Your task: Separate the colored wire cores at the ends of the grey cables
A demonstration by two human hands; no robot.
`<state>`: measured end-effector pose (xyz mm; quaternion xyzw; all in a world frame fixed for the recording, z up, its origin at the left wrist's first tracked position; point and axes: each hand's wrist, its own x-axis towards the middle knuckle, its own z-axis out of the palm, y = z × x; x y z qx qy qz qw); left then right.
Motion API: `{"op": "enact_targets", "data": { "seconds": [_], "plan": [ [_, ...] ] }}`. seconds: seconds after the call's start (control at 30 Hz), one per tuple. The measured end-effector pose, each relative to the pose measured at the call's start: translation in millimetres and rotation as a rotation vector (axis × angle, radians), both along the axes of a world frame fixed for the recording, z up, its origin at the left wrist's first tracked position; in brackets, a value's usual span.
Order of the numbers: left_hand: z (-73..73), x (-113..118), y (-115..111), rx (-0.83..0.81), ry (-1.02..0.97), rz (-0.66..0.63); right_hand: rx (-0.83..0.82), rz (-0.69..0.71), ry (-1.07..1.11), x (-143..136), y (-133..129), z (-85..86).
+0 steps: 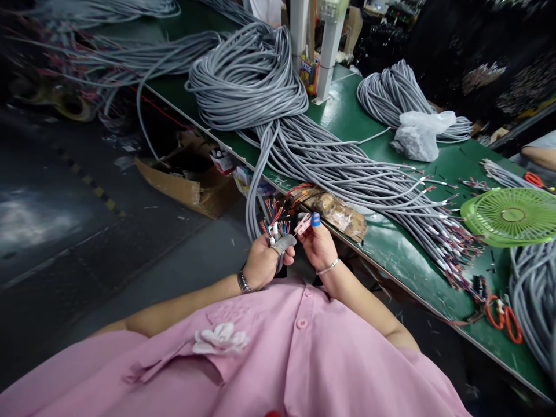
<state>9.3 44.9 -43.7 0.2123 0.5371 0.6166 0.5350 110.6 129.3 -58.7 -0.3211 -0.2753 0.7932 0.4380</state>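
A pink shirt point(343, 353) with a white flower point(219, 339) on it fills the foreground. Just beyond it, in front of the table edge, the left hand point(259, 263) is closed around grey cables point(283, 243), whose bared wires point(275, 215) fan out above the fist in red, blue and other colours. Close beside it, the right hand point(320, 248) pinches a small pink piece point(303, 225) between thumb and finger, near the cables; a blue cover point(315, 219) wraps a fingertip.

At the edge, just past the hands, a brown wrapped lump point(341, 214) lies along the table. The table point(339, 119) is green and glossy, running slantwise from upper left to lower right. Orange-handled scissors point(504, 315) lie near its right end, beside more grey cable point(536, 307). A long spread of cables point(347, 162) covers the middle, its wire ends pointing right towards a green fan point(512, 215). To the left is a dark floor point(87, 243), with an open carton point(191, 194) near the table.

Farther back, a big coil point(247, 81) is heaped left of a white post point(330, 63); a second coil point(391, 92) sits right of it, a plastic bag point(419, 139) against it. Another person's arm point(541, 156) shows at the right border. Behind, the room is dark and cluttered.
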Motion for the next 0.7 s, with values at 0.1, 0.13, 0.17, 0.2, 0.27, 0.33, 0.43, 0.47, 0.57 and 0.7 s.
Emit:
{"op": "enact_targets", "data": {
  "seconds": [0.1, 0.13, 0.17, 0.2, 0.27, 0.33, 0.43, 0.47, 0.57, 0.7],
  "plan": [
    [-0.4, 0, -1, -0.018, 0.007, -0.018, -0.012, 0.028, -0.021, 0, -2, 0.2],
    [-0.1, 0, -2, -0.02, 0.003, -0.021, -0.019, 0.046, -0.016, 1, -2, 0.4],
    [0.4, -1, -2, -0.018, -0.004, -0.023, -0.028, 0.061, -0.003, 1, -3, 0.4],
    [1.0, -1, -2, -0.014, -0.01, -0.024, -0.039, 0.075, 0.015, 2, -4, 0.2],
    [2.5, -2, -3, -0.009, -0.018, -0.025, -0.059, 0.107, 0.049, 5, -7, -1.2],
    [3.6, -4, -5, -0.01, -0.019, -0.028, -0.071, 0.155, 0.06, 9, -10, -3.9],
    [3.2, -6, -10, -0.014, -0.026, -0.044, -0.062, 0.264, 0.035, 17, -15, -7.9],
    [2.6, -7, -11, -0.013, -0.033, -0.058, -0.054, 0.3, 0.023, 20, -17, -8.4],
    [0.6, -10, -16, -0.001, -0.045, -0.123, -0.004, 0.381, 0.004, 25, -24, -4.4],
    [0.1, -10, -19, 0.0, -0.005, -0.236, 0.066, 0.466, 0.02, 24, -33, 10.8]
  ]
}}
